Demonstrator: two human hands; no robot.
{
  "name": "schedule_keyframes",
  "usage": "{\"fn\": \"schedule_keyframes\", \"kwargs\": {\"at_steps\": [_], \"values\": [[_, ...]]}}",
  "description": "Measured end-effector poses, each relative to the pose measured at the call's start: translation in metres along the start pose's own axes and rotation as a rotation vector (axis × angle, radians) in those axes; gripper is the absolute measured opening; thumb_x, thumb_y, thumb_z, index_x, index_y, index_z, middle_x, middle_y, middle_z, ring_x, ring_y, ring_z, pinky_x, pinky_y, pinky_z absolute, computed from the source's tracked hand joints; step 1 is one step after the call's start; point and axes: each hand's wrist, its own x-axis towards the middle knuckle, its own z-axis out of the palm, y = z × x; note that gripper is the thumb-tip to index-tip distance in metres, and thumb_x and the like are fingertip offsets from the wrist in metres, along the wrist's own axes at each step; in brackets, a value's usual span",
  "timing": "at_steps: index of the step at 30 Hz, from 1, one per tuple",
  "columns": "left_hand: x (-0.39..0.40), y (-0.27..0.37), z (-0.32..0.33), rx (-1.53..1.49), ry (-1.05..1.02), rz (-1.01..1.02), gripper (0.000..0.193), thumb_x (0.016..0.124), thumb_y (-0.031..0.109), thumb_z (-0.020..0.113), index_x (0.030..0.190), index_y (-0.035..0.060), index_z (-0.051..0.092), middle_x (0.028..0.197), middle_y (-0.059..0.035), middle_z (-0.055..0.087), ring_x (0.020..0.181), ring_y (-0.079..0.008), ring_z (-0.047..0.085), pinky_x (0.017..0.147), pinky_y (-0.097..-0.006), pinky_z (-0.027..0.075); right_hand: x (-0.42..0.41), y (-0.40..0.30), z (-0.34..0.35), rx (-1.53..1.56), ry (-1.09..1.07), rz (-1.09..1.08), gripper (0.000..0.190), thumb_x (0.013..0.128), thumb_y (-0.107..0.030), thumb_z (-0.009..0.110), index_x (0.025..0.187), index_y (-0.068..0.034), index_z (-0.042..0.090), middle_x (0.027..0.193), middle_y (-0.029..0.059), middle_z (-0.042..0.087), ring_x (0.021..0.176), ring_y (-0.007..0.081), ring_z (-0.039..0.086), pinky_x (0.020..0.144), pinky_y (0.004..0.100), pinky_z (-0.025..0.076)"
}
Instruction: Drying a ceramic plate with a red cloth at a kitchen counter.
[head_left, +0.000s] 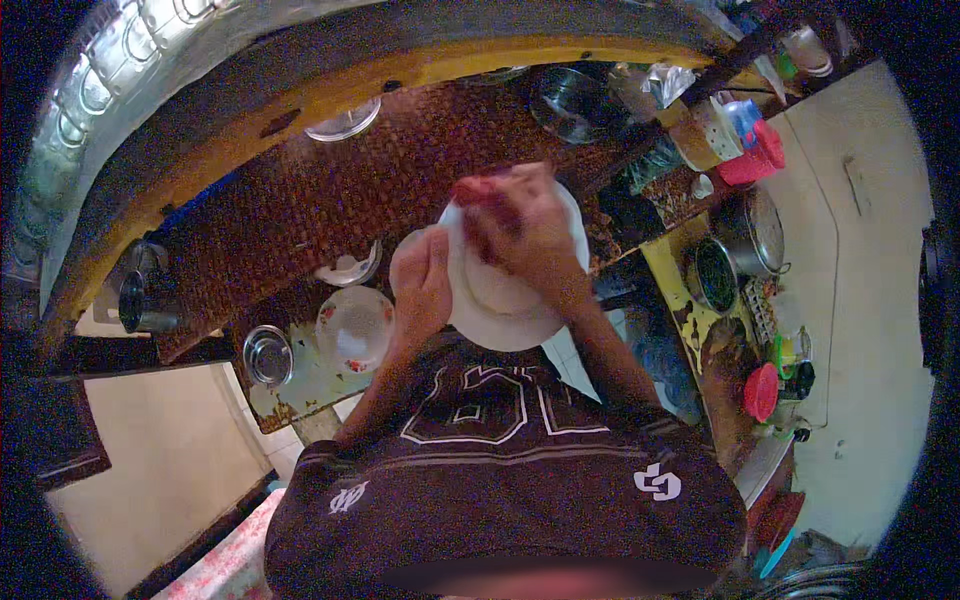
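A white plate (510, 322) is held up in front of my shirt, over the near edge of the brown table. My left hand (426, 279) grips its left rim. Over the plate's upper part, my right hand (529, 217) is closed on a reddish cloth (487, 214); both are blurred, and what the cloth is made of cannot be told. Just left of my left hand lies a white bowl with red floral marks (355, 330). Behind that bowl is a shiny dish (349, 264), partly in glare.
A steel bowl (268, 355) stands at the worn table corner on the left. Dark glassware (574, 105) is at the back. A pink container (750, 157) stands at the back right. Pots (757, 229) and a red bowl (761, 392) line the right side.
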Motion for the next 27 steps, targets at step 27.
{"fn": "schedule_keyframes", "kwargs": {"at_steps": [27], "values": [[0.029, 0.042, 0.003, -0.054, 0.208, 0.150, 0.038, 0.106, 0.027, 0.038, 0.091, -0.0025, 0.057, 0.072, -0.0108, 0.058, 0.068, -0.0153, 0.053, 0.063, -0.0329, 0.043, -0.029, 0.028, -0.062, -0.146, 0.147, 0.195, 0.032, 0.074, -0.021, 0.079, 0.104, -0.011, 0.072, 0.119, 0.0134, 0.062, 0.109, 0.0312, 0.060, 0.093, 0.0401, 0.051]]}}
